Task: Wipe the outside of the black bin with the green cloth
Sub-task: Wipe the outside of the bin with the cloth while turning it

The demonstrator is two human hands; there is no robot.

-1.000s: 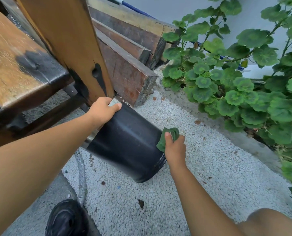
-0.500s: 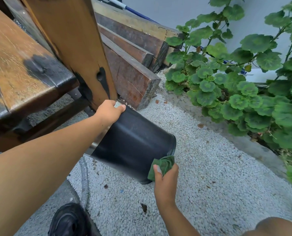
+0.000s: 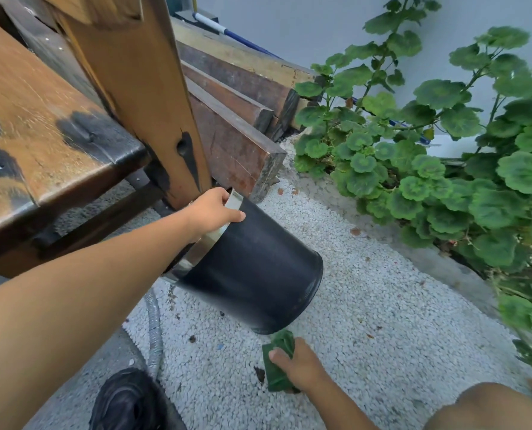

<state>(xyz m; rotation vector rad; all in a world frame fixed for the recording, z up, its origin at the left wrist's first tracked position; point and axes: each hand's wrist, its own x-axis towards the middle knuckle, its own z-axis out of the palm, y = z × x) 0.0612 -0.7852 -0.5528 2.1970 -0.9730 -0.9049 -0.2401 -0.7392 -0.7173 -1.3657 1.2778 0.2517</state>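
The black bin [image 3: 252,268] is tilted on its side above the white gravel, its silver-rimmed mouth toward the upper left and its base toward the lower right. My left hand [image 3: 212,209] grips the silver rim at the top. My right hand [image 3: 302,364] holds the crumpled green cloth [image 3: 278,361] just below the bin's base edge, the cloth's top close to the bin's lowest corner; whether it touches the bin I cannot tell.
A wooden bench [image 3: 41,135] and its leg [image 3: 146,97] stand at the left, timber beams [image 3: 236,119] stacked behind. Leafy green plants [image 3: 445,169] fill the right. A grey hose [image 3: 154,330] and a black shoe [image 3: 128,401] lie on the gravel below.
My right hand with the cloth has slid from the right side of the bin's base down round the bottom edge to below it. My left hand keeps its hold on the rim.
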